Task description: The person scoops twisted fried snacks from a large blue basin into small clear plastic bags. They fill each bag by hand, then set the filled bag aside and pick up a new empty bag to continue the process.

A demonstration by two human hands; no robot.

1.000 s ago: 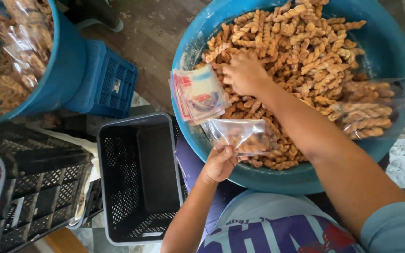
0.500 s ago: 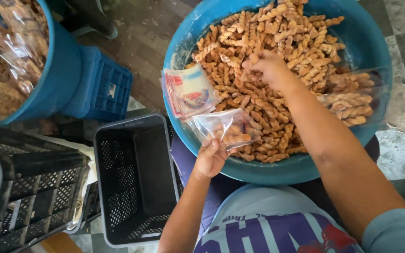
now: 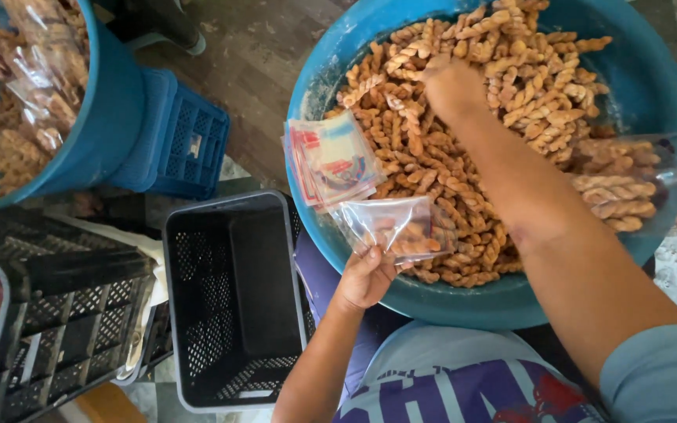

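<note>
At the far left a round blue plastic tub [image 3: 107,117] is cut off by the frame's edge, and the clear bags of brown snacks [image 3: 37,86] inside it blur together. Below it a black slatted plastic crate [image 3: 48,313] runs out of view, its contents hard to make out, and a blue lattice crate [image 3: 190,141] sits half hidden behind the tub. An empty black mesh plastic basket [image 3: 233,301] stands just beside the person's knee. The left hand [image 3: 363,278] comes up from below with its fingers [image 3: 378,257] curled shut, pinching the lower edge of a small clear plastic bag [image 3: 393,227] that holds a few twisted pieces; the bag hangs over the near rim of a large round blue plastic basin [image 3: 354,47]. A stack of flat printed packets in red, white and blue [image 3: 331,160] leans on the basin's left rim, touching the heap. The basin is filled with golden-brown twisted fried snacks [image 3: 464,164]. The right hand [image 3: 452,86] reaches into the top of the heap, blurred, its fingers buried among the pieces, so I cannot tell how far they are closed or whether they hold any. At the right a clear filled bag of twists [image 3: 617,184] lies against the basin's wall.
</note>
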